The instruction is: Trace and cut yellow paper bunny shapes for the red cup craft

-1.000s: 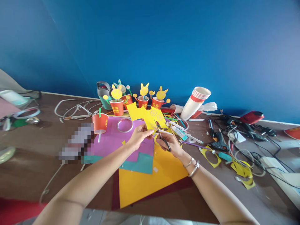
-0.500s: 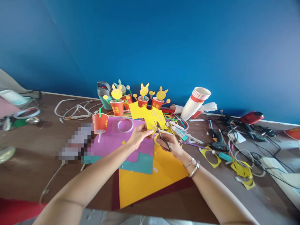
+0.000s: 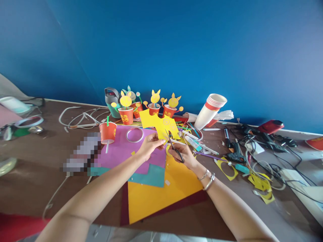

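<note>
My left hand [image 3: 152, 145] pinches the lower edge of a yellow paper sheet [image 3: 159, 129] with cut-out curves along its border. Two small round drawings show on its right part. In my right hand [image 3: 185, 155] is a pair of scissors [image 3: 174, 145], with the blades at the paper just below those drawings. Both hands are above purple paper [image 3: 118, 148], teal paper [image 3: 152, 176] and orange-yellow paper [image 3: 161, 201] stacked on the table. Behind the sheet stand red paper cups [image 3: 125, 116] with yellow rabbit-like paper figures [image 3: 125, 100].
A roll of tape [image 3: 134, 134] lies on the purple paper, near a red cup with a green straw [image 3: 108, 131]. Stacked white cups [image 3: 210, 111] lean at the back right. Glue guns [image 3: 236, 153], cables and yellow scraps [image 3: 262, 188] crowd the right side. A blue wall [image 3: 161, 50] rises behind.
Almost nothing differs. The hands, the scissors and the yellow sheet keep practically the same positions.
</note>
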`<state>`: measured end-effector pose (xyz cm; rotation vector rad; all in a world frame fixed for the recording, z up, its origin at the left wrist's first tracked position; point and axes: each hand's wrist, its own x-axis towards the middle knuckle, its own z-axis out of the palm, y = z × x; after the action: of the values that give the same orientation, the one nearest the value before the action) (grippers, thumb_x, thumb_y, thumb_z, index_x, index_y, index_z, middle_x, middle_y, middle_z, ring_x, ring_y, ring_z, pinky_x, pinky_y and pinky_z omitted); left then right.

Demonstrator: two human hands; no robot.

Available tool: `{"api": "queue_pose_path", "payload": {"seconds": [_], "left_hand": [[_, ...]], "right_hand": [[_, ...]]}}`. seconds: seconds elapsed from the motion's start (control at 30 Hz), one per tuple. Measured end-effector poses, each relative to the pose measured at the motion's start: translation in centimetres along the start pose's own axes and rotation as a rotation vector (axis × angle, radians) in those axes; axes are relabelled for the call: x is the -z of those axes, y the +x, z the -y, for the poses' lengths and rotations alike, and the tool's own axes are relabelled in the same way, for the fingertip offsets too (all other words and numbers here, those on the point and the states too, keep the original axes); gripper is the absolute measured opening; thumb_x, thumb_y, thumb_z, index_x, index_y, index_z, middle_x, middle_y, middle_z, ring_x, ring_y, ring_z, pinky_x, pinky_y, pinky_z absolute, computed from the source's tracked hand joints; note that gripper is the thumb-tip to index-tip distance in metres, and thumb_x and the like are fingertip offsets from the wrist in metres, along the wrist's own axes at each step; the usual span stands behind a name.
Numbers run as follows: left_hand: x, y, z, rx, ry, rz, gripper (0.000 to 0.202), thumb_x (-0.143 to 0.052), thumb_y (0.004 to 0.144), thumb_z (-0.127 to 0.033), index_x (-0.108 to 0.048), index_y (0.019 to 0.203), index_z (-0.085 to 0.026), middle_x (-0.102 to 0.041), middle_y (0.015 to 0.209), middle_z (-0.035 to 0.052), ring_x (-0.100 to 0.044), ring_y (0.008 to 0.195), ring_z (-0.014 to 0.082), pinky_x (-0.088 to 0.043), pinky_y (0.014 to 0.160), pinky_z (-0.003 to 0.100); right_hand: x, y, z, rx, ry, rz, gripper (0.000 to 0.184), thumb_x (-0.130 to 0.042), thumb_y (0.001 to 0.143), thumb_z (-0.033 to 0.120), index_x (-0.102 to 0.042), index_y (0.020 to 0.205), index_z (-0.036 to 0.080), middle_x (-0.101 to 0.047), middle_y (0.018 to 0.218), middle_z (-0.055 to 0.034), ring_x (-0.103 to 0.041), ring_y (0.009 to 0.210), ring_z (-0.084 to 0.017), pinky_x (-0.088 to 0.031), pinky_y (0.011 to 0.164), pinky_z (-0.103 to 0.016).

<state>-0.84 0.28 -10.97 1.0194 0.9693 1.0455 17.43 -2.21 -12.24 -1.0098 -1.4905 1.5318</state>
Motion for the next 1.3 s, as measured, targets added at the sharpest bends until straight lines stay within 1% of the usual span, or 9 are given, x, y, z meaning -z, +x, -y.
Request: {"api": "queue_pose_path", "payload": {"seconds": [0.27,0.6,0.77,0.97,1.13,1.23,1.3], "left_hand": [[0.04,0.03,-0.17,0.008,-0.001,0.004,0.032,-0.081,0.059,-0.035,-0.063,0.076,-0.015,-0.064,0.061,-0.0019,-0.058,0.054,0.0106,-0.044,0.054,0.024],[0.06,-0.04,-0.29,0.004,-0.008,-0.003,0.033,-0.082,0.058,-0.036,-0.064,0.076,-0.016,-0.065,0.065,-0.0008,-0.057,0.053,0.0107,-0.046,0.055,0.025],[0.11,-0.03,-0.17,-0.004,-0.009,0.0,0.033,-0.082,0.058,-0.036,-0.063,0.076,-0.016,-0.065,0.063,-0.0013,-0.058,0.053,0.0108,-0.045,0.054,0.024],[0.15,0.0,-0.14,-0.014,-0.01,0.002,0.034,-0.083,0.058,-0.037,-0.064,0.076,-0.016,-0.065,0.064,-0.0012,-0.057,0.053,0.0101,-0.045,0.053,0.024],[0.04,-0.11,-0.3,-0.035,0.001,0.007,0.037,-0.081,0.06,-0.044,-0.067,0.081,-0.016,-0.067,0.069,0.0002,-0.057,0.054,0.0102,-0.046,0.055,0.024],[0.0,-0.15,-0.3,-0.059,0.039,-0.02,0.038,-0.077,0.065,-0.051,-0.066,0.077,-0.016,-0.064,0.062,-0.0001,-0.057,0.053,0.0117,-0.046,0.054,0.025],[0.0,-0.18,-0.3,-0.075,0.073,-0.04,0.039,-0.075,0.066,-0.053,-0.064,0.074,-0.017,-0.061,0.056,-0.0008,-0.057,0.052,0.0125,-0.046,0.053,0.025]], "right_hand": [[0.09,-0.03,0.01,-0.028,0.001,-0.004,0.037,-0.072,0.076,0.05,-0.056,0.071,0.016,-0.04,0.052,0.0076,-0.031,0.04,-0.004,-0.023,0.038,-0.02],[0.12,0.03,0.05,-0.025,-0.006,-0.011,0.039,-0.073,0.075,0.05,-0.056,0.069,0.016,-0.041,0.052,0.0074,-0.031,0.038,-0.003,-0.022,0.037,-0.02],[0.2,0.02,-0.02,-0.022,-0.026,-0.017,0.037,-0.073,0.076,0.049,-0.057,0.07,0.016,-0.041,0.051,0.0075,-0.032,0.038,-0.003,-0.023,0.037,-0.02],[0.21,0.0,-0.05,-0.026,-0.03,-0.018,0.039,-0.072,0.075,0.051,-0.057,0.07,0.016,-0.041,0.051,0.0076,-0.032,0.038,-0.003,-0.023,0.037,-0.02],[0.29,0.09,-0.11,-0.023,-0.038,-0.017,0.041,-0.073,0.074,0.053,-0.057,0.069,0.016,-0.042,0.051,0.0073,-0.031,0.038,-0.003,-0.023,0.037,-0.02],[0.34,0.11,-0.28,-0.021,-0.051,-0.016,0.04,-0.074,0.074,0.053,-0.058,0.069,0.016,-0.043,0.051,0.0071,-0.032,0.038,-0.003,-0.023,0.036,-0.019],[0.3,0.08,-0.36,-0.027,-0.042,-0.013,0.04,-0.074,0.073,0.053,-0.059,0.07,0.017,-0.043,0.049,0.0074,-0.033,0.037,-0.003,-0.024,0.036,-0.019]]}}
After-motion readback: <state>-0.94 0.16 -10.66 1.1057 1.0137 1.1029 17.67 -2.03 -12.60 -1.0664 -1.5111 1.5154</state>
